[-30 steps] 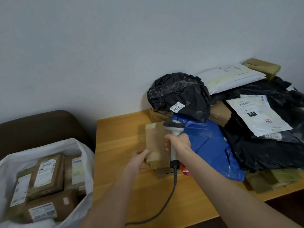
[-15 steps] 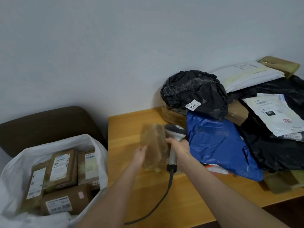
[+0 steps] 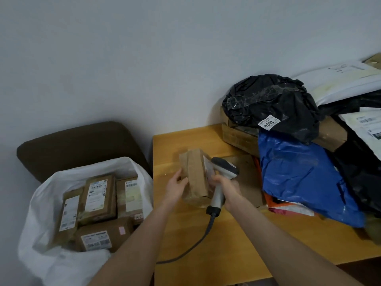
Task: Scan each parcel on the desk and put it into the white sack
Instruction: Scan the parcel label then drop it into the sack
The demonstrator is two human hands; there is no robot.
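My left hand (image 3: 176, 185) grips the left edge of a small brown cardboard parcel (image 3: 195, 176), held tilted above the wooden desk (image 3: 237, 240). A white label shows on the parcel's right face. My right hand (image 3: 227, 187) grips a grey handheld scanner (image 3: 221, 178) by its handle, with the head right against that label. The scanner's cable runs down over the desk's front edge. The white sack (image 3: 51, 254) stands open to the left of the desk and holds several labelled brown boxes (image 3: 97, 198).
A pile of parcels fills the desk's right half: a black plastic bag (image 3: 274, 104), a blue bag (image 3: 305, 174), a cardboard box (image 3: 239, 135), white mailers (image 3: 342, 81). A dark brown chair (image 3: 78, 145) stands behind the sack. A wall runs behind everything.
My left hand has lifted and turned the brown parcel so its label faces the scanner. The view has swung left, bringing more of the sack into sight.
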